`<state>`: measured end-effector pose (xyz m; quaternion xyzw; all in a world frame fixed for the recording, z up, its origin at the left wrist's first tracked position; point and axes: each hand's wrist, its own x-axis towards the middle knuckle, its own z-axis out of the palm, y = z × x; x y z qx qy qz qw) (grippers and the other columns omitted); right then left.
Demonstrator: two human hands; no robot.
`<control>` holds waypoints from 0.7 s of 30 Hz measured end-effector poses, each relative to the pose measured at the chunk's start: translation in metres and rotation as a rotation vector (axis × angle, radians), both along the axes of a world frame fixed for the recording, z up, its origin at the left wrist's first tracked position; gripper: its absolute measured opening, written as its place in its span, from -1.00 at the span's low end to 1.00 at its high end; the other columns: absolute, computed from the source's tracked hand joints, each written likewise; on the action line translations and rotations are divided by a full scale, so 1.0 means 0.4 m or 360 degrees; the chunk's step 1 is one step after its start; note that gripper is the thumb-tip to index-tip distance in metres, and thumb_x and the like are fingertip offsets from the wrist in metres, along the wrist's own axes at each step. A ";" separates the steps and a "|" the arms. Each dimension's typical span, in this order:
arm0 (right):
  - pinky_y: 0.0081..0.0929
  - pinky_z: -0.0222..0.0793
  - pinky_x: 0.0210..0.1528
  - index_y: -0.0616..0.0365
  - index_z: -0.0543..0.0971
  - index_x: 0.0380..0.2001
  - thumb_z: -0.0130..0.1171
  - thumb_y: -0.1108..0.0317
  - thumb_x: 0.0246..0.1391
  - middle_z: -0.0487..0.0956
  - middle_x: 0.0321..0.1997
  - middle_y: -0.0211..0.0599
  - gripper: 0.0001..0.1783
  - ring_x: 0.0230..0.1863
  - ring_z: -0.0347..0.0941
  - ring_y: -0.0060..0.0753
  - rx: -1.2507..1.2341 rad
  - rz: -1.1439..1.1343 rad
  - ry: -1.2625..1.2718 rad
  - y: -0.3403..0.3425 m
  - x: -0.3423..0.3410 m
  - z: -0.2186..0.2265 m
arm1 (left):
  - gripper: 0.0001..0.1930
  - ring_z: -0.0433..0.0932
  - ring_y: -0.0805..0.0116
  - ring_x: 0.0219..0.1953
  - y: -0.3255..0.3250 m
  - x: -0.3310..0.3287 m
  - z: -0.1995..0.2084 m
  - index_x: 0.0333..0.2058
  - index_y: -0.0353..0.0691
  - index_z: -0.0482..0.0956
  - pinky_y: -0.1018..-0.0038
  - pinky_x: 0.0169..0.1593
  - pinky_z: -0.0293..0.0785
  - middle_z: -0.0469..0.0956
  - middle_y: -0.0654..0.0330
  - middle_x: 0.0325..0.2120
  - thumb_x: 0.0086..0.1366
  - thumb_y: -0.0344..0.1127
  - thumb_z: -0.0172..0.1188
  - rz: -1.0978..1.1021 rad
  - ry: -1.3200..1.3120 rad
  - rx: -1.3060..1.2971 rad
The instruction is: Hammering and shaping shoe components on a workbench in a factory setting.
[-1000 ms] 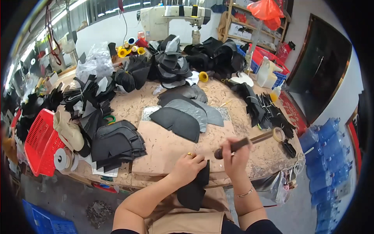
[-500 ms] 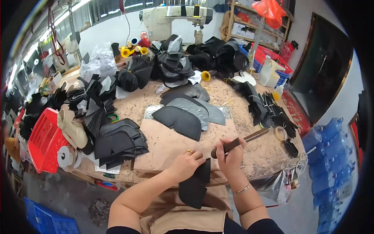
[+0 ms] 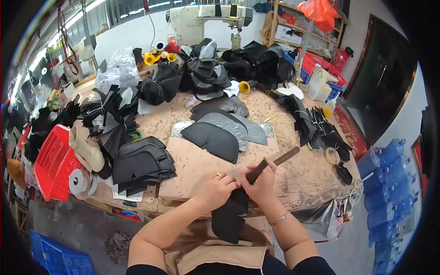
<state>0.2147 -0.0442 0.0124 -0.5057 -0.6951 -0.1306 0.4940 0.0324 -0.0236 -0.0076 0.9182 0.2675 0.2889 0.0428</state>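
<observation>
My left hand [image 3: 216, 191] pinches the upper edge of a black curved leather piece [image 3: 229, 220] at the table's front edge. The piece hangs down over my lap. A hammer [image 3: 258, 170] with a dark head and a wooden handle is in my right hand [image 3: 261, 184], gripped close to the head. Its handle points away to the right. The fingertips of both hands almost meet above the black piece. Just beyond them, more black and grey cut pieces [image 3: 213, 140] overlap on a pale board [image 3: 183, 158].
A stack of black pieces [image 3: 142, 165] lies left, beside a beige boot [image 3: 87, 149] and a red basket [image 3: 55, 165]. Black bundles [image 3: 204, 75] pile up before a sewing machine [image 3: 208, 20]. A tape roll [image 3: 331, 156] sits right. Blue water bottles [image 3: 387, 183] stand beyond the table.
My right hand has moved left and slightly down, bringing the hammer closer to my left hand. The hammer has turned more steeply. My left hand keeps its hold on the black leather piece.
</observation>
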 end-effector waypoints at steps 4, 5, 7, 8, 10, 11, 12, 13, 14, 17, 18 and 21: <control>-0.22 0.21 -0.07 0.09 0.50 -0.43 0.43 0.36 -0.25 0.57 -0.49 -0.43 -0.70 -0.38 0.46 -0.21 -0.0087 0.0141 0.0106 0.009 0.007 -0.012 | -0.81 0.49 0.18 -0.22 0.003 -0.020 -0.002 -0.32 -0.14 0.60 0.31 -0.15 0.46 0.52 0.25 -0.29 0.04 -0.50 0.17 0.0067 -0.0166 -0.0210; -0.22 0.21 -0.07 0.09 0.50 -0.42 0.43 0.36 -0.24 0.56 -0.50 -0.44 -0.70 -0.38 0.47 -0.22 -0.0053 0.0134 0.0100 0.008 0.005 -0.010 | -0.80 0.50 0.21 -0.21 0.003 -0.028 -0.002 -0.32 -0.13 0.60 0.32 -0.15 0.46 0.52 0.26 -0.30 0.03 -0.48 0.17 0.0043 -0.0216 -0.0171; -0.22 0.21 -0.07 0.09 0.51 -0.42 0.43 0.36 -0.24 0.56 -0.51 -0.45 -0.70 -0.38 0.47 -0.23 -0.0026 0.0126 0.0092 0.005 0.005 -0.008 | -0.79 0.50 0.24 -0.21 -0.005 -0.033 -0.004 -0.31 -0.12 0.60 0.33 -0.14 0.46 0.52 0.26 -0.30 0.02 -0.46 0.17 0.0019 -0.0268 -0.0140; -0.21 0.21 -0.07 0.09 0.51 -0.42 0.42 0.35 -0.24 0.56 -0.52 -0.45 -0.71 -0.38 0.47 -0.24 -0.0132 0.0161 0.0091 0.010 0.010 -0.001 | -0.80 0.50 0.25 -0.19 -0.010 -0.033 -0.003 -0.29 -0.13 0.58 0.35 -0.12 0.46 0.51 0.24 -0.29 0.05 -0.44 0.13 0.0001 -0.0113 -0.0029; -0.21 0.20 -0.07 0.10 0.51 -0.42 0.42 0.35 -0.23 0.55 -0.53 -0.45 -0.71 -0.38 0.48 -0.25 -0.0238 0.0212 0.0087 0.009 0.007 0.020 | -0.80 0.50 0.25 -0.17 -0.018 -0.034 -0.006 -0.28 -0.13 0.56 0.36 -0.10 0.45 0.50 0.23 -0.27 0.08 -0.41 0.10 -0.0002 0.0042 0.0082; -0.22 0.20 -0.06 0.10 0.51 -0.43 0.41 0.35 -0.22 0.55 -0.54 -0.44 -0.72 -0.37 0.48 -0.25 -0.0128 0.0161 0.0120 -0.001 0.004 0.038 | -0.79 0.51 0.27 -0.20 -0.022 -0.030 -0.011 -0.28 -0.12 0.59 0.39 -0.12 0.46 0.51 0.26 -0.29 0.07 -0.40 0.11 0.0054 0.0075 0.0140; -0.23 0.20 -0.06 0.10 0.52 -0.44 0.40 0.34 -0.22 0.55 -0.54 -0.43 -0.74 -0.36 0.48 -0.24 -0.0021 0.0103 0.0153 -0.012 0.002 0.047 | -0.78 0.52 0.29 -0.23 -0.030 -0.026 -0.012 -0.28 -0.11 0.61 0.41 -0.14 0.46 0.52 0.29 -0.30 0.06 -0.38 0.11 0.0103 0.0108 0.0194; -0.24 0.20 -0.06 0.10 0.53 -0.46 0.38 0.34 -0.20 0.55 -0.53 -0.42 -0.77 -0.35 0.47 -0.24 0.0036 0.0077 0.0331 -0.017 -0.007 0.043 | -0.78 0.52 0.29 -0.23 -0.034 -0.025 -0.011 -0.28 -0.11 0.61 0.41 -0.14 0.46 0.52 0.29 -0.30 0.06 -0.38 0.11 0.0103 0.0107 0.0189; -0.24 0.20 -0.06 0.10 0.53 -0.46 0.38 0.34 -0.20 0.55 -0.53 -0.42 -0.77 -0.35 0.47 -0.24 0.0032 0.0077 0.0329 -0.010 -0.017 0.027 | -0.78 0.53 0.29 -0.23 -0.036 -0.023 -0.007 -0.28 -0.11 0.61 0.41 -0.14 0.46 0.52 0.29 -0.31 0.07 -0.38 0.10 0.0118 0.0116 0.0209; -0.24 0.21 -0.06 0.07 0.55 -0.47 0.37 0.32 -0.20 0.54 -0.44 -0.34 -0.79 -0.34 0.46 -0.19 -0.0284 0.0198 0.0146 0.016 -0.021 0.010 | -0.77 0.53 0.29 -0.24 -0.031 -0.021 -0.010 -0.26 -0.11 0.60 0.41 -0.14 0.46 0.52 0.29 -0.30 0.08 -0.37 0.08 0.0100 0.0093 0.0240; -0.24 0.21 -0.06 0.07 0.55 -0.47 0.37 0.32 -0.20 0.54 -0.44 -0.34 -0.79 -0.34 0.46 -0.19 -0.0278 0.0207 0.0140 0.018 -0.017 0.017 | -0.76 0.53 0.29 -0.24 -0.029 -0.027 -0.014 -0.25 -0.11 0.60 0.40 -0.14 0.46 0.52 0.29 -0.30 0.08 -0.37 0.08 0.0105 0.0068 0.0242; -0.24 0.20 -0.04 0.09 0.56 -0.50 0.37 0.29 -0.18 0.54 -0.45 -0.32 -0.80 -0.33 0.45 -0.19 -0.0106 0.0073 -0.0037 -0.007 -0.014 0.039 | -0.77 0.52 0.29 -0.24 -0.039 -0.025 -0.020 -0.26 -0.10 0.60 0.39 -0.13 0.46 0.53 0.29 -0.30 0.09 -0.35 0.08 0.0155 0.0062 0.0172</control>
